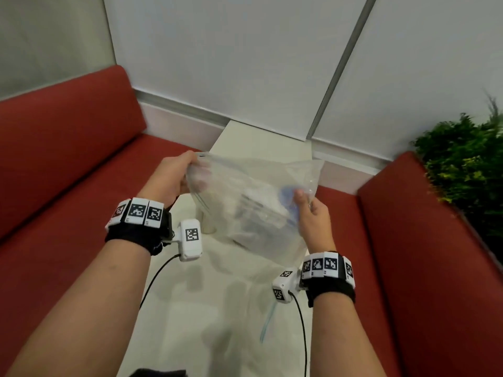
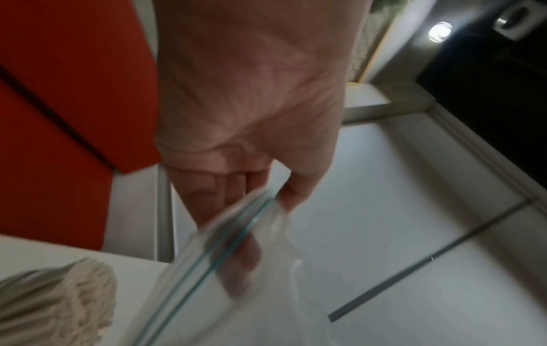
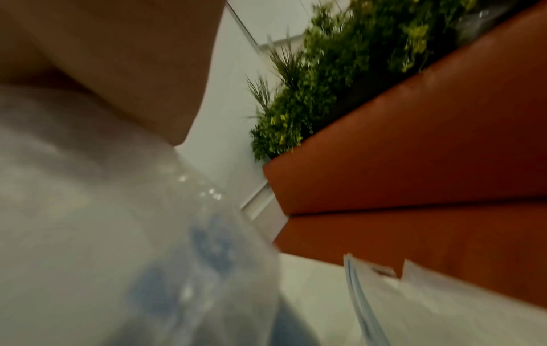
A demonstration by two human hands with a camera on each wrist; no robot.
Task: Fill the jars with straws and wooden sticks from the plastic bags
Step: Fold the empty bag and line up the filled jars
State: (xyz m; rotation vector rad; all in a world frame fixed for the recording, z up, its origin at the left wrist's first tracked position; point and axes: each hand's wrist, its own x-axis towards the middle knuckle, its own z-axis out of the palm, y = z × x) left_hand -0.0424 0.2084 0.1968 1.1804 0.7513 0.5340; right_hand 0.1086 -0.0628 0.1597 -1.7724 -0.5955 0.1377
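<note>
A clear plastic zip bag (image 1: pixel 253 202) hangs in the air over the white table (image 1: pixel 261 142), held between both hands. My left hand (image 1: pixel 197 165) pinches its upper left corner at the zip edge (image 2: pixel 236 236), thumb on one side and fingers on the other. Lower down, my right hand (image 1: pixel 302 197) grips the bag's right side beside a blue print (image 3: pixel 207 245). A pale jar (image 1: pixel 208 221) shows below the bag's left edge. A bundle of pale sticks or straws (image 2: pixel 59 299) appears in the left wrist view. What the bag contains is blurred.
A second clear bag (image 1: pixel 245 308) with a blue zip line (image 1: pixel 268 319) lies flat on the table towards me. Red benches (image 1: pixel 68 159) flank the table on both sides. A green plant (image 1: pixel 462 164) stands behind the right bench. A white wall closes the far end.
</note>
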